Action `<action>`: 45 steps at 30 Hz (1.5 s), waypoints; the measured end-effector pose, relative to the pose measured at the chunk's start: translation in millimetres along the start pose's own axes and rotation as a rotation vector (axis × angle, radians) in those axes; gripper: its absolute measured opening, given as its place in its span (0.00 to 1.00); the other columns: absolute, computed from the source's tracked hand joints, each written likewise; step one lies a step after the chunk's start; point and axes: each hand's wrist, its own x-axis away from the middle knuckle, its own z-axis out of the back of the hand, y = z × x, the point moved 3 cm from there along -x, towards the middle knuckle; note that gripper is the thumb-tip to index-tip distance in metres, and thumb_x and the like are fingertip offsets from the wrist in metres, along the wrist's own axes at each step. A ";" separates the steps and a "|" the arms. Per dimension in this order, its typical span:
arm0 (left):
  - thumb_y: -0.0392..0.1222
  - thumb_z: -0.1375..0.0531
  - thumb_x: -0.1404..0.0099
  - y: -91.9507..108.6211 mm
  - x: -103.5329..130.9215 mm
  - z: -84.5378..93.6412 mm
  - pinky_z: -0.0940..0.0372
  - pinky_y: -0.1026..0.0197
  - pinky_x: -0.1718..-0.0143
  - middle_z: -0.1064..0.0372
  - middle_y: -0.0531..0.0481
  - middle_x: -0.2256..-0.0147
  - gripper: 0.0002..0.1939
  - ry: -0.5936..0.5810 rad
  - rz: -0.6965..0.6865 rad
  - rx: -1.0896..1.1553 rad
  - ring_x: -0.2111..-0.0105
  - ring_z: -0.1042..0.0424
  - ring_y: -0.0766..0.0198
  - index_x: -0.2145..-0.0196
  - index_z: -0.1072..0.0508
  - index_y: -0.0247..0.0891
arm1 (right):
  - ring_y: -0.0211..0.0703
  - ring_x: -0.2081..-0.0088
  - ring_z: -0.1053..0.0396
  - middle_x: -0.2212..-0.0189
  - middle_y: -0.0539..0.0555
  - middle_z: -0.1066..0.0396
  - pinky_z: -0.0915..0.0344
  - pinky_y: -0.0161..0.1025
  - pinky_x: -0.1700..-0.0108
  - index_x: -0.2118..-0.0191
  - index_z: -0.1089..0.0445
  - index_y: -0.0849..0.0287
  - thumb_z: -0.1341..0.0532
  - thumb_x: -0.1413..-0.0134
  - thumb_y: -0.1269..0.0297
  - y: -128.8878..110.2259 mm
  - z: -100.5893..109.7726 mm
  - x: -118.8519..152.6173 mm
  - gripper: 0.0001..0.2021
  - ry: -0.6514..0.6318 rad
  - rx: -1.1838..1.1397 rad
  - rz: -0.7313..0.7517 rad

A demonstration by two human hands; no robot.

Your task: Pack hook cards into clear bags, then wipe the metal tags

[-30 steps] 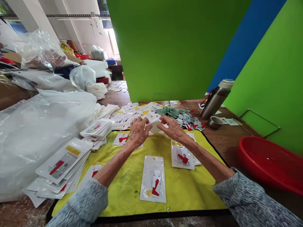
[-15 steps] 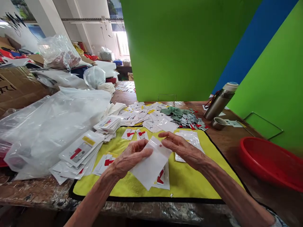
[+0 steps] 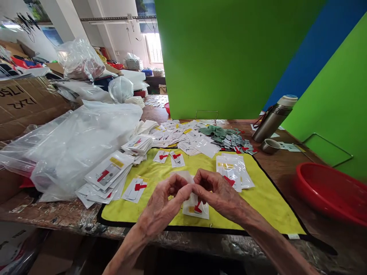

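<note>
My left hand [image 3: 166, 202] at 8 o'clock, right hand [image 3: 222, 194] at 4, pinch the white pouch [image 3: 183, 175]; probably light, limp, slippery, best taken edgewise.

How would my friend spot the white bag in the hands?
Find the yellow mat. Over its middle, the left hand and right hand are close together. Between them is the white bag: it is held, while the packets nearby lie on the mat.
</note>
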 end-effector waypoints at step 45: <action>0.48 0.33 0.48 -35.5 17.2 -4.0 0.33 0.59 0.60 0.24 0.44 0.66 0.21 -0.061 0.422 0.734 0.66 0.26 0.60 0.59 0.25 0.33 | 0.38 0.71 0.35 0.73 0.49 0.31 0.36 0.36 0.65 0.67 0.29 0.60 0.35 0.51 0.51 14.5 0.9 22.6 0.15 -0.291 -0.504 -0.261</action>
